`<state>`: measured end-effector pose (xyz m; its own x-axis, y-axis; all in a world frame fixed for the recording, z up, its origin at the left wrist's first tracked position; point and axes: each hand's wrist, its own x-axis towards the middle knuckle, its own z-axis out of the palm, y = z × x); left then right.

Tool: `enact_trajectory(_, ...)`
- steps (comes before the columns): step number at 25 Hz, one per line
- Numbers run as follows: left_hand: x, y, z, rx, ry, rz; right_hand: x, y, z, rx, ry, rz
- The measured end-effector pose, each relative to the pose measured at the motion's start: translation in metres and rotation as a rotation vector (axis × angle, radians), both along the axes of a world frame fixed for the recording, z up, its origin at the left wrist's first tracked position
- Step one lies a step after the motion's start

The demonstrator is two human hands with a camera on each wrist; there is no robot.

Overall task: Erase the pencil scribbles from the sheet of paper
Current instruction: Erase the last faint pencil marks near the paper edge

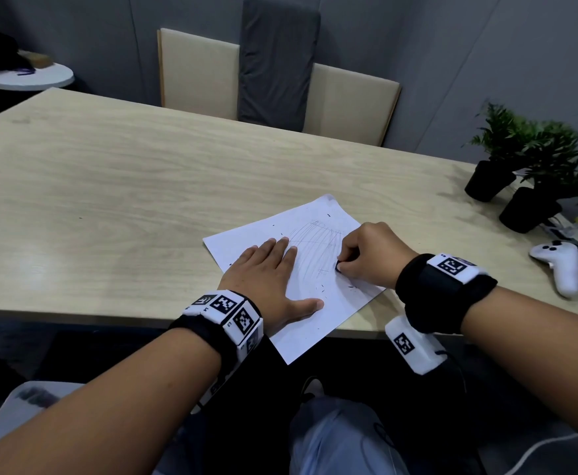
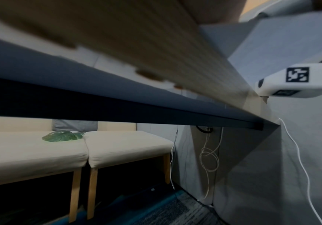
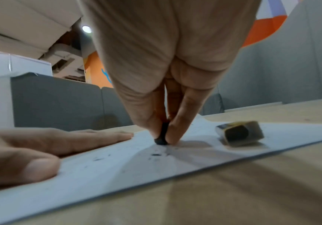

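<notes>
On the pale wood-grain table, near its front edge, the left hand lies flat with fingers straight, pressing down the white sheet of paper. The right hand, fingers curled, pinches a small dark eraser upright against the faint pencil scribbles. Dark crumbs dot the sheet; its near corner overhangs the table edge.
</notes>
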<state>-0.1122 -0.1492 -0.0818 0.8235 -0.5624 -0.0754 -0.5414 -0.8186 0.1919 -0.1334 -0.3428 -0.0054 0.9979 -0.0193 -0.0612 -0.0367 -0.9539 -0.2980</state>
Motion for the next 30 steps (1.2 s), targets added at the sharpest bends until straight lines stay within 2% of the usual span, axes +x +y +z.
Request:
enact_trajectory(2,0.0,0.0,0.0,0.0,-0.001,-0.001,0.0,0.002,0.0,0.022,-0.005,-0.014)
enact_trajectory(6,0.001,0.0,-0.001,0.0,-0.006,-0.001,-0.012,0.02,0.0,0.085,0.101,0.121)
enact_trajectory(10,0.0,0.0,0.0,0.006,-0.008,-0.001,0.005,0.006,0.0,0.002,-0.012,0.012)
enact_trajectory(15,0.002,-0.001,-0.001,0.004,-0.011,-0.003,-0.007,0.023,-0.001,0.04,0.069,0.15)
enact_trajectory(19,0.0,0.0,0.0,0.01,0.004,-0.003,0.007,0.011,0.001,-0.022,-0.019,0.033)
enact_trajectory(23,0.001,0.0,0.0,0.01,0.007,-0.001,-0.006,0.029,-0.002,0.016,0.048,0.174)
enact_trajectory(28,0.0,-0.001,0.0,0.006,0.005,0.007,0.01,0.016,0.0,-0.019,-0.025,0.044)
enact_trajectory(30,0.0,0.0,0.0,0.003,0.003,0.007,0.004,0.024,-0.002,-0.006,0.005,0.119)
